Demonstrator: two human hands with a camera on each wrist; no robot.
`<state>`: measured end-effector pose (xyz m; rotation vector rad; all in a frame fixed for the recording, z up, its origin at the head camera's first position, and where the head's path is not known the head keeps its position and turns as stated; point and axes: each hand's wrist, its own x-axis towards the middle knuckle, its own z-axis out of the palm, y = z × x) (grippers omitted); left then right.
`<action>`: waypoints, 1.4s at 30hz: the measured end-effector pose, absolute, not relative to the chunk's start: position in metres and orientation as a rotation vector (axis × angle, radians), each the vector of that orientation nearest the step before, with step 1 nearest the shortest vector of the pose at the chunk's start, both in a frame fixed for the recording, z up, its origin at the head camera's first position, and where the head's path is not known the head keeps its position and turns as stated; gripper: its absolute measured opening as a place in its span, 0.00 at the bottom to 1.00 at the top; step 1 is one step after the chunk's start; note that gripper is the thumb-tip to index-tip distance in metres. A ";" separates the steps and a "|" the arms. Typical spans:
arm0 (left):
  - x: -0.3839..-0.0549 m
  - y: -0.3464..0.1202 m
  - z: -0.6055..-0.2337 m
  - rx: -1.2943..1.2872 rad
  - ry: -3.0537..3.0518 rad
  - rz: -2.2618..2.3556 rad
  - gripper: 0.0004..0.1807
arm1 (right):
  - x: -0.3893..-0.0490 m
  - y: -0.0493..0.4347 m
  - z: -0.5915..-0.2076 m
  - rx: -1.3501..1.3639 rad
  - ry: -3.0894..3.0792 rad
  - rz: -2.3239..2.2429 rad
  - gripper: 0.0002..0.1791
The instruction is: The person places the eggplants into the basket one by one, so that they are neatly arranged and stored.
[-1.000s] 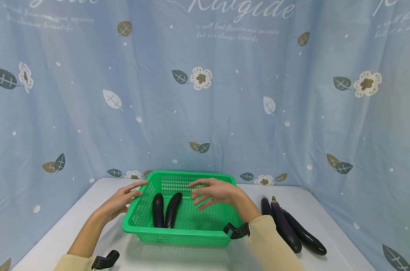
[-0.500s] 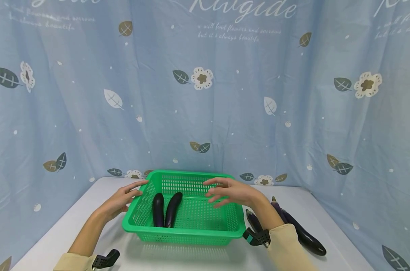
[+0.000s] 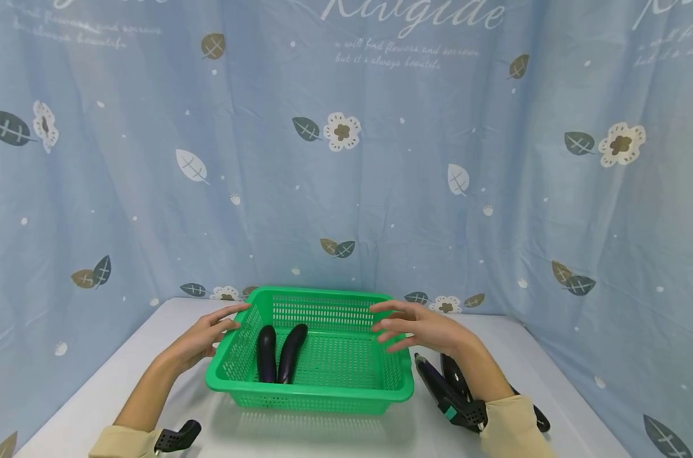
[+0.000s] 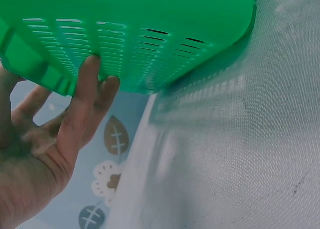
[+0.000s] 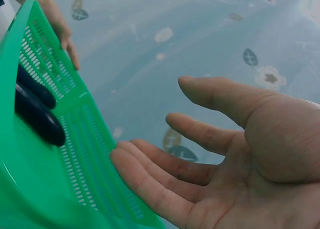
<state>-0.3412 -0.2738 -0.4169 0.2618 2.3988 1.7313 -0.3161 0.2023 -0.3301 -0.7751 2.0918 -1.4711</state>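
Head cam: 1 grn basket (image 3: 309, 390) holds 2 eggplants (image 3: 267, 354).

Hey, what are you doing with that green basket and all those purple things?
A person is working with a green basket on a white table. The left hand touches the basket's left side, while the right hand is up near its right side, fingers apart, holding nothing. Two dark eggplants lie side by side in the left part of the basket. More eggplants lie on the table to the right, partly hidden behind the right arm.
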 end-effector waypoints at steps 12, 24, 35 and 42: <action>-0.342 -0.273 -0.414 0.258 2.378 1.749 0.30 | -0.307 0.240 -0.333 -0.788 2.159 -1.500 0.30; -0.342 -0.272 -0.414 0.249 2.386 1.748 0.30 | -0.302 0.272 -0.344 -0.748 2.171 -1.490 0.30; -0.342 -0.272 -0.416 0.263 2.384 1.755 0.30 | -0.296 0.314 -0.351 -0.700 2.244 -1.480 0.29; -0.341 -0.273 -0.417 0.259 2.359 1.770 0.31 | -0.297 0.330 -0.360 -0.630 2.246 -1.498 0.30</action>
